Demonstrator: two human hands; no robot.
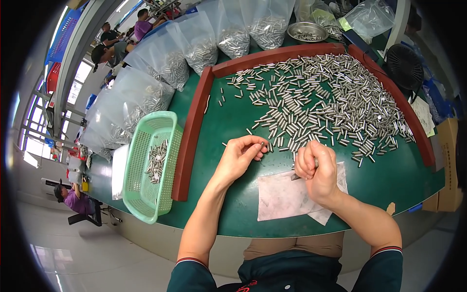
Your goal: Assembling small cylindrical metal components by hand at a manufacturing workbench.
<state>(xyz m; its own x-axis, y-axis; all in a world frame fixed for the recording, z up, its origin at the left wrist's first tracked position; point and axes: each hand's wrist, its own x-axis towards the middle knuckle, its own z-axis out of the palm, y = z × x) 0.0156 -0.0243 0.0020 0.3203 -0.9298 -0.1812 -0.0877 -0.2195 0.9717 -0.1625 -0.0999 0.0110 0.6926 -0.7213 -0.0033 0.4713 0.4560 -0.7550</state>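
Observation:
A large spread of short shiny metal pins point(352, 97) covers the far and right part of the green tabletop point(233, 204). At the near edge of the pins, my left hand point(238, 158) is closed, its thumb and fingertips pinching a small metal pin point(263, 144). My right hand point(318, 170) is a fist to its right, over a stained whitish cloth point(277, 197). A dark grey tip point(295, 177) sticks out below its fingers; the rest of that thing is mostly hidden in the fist.
Dark red wooden rails point(192, 146) border the pins. Left of them stands a light green plastic basket point(129, 185) holding some pins. Clear bags point(194, 46) full of metal parts line the back, near a metal bowl point(307, 32). A black fan point(404, 65) stands right. Other people sit farther off.

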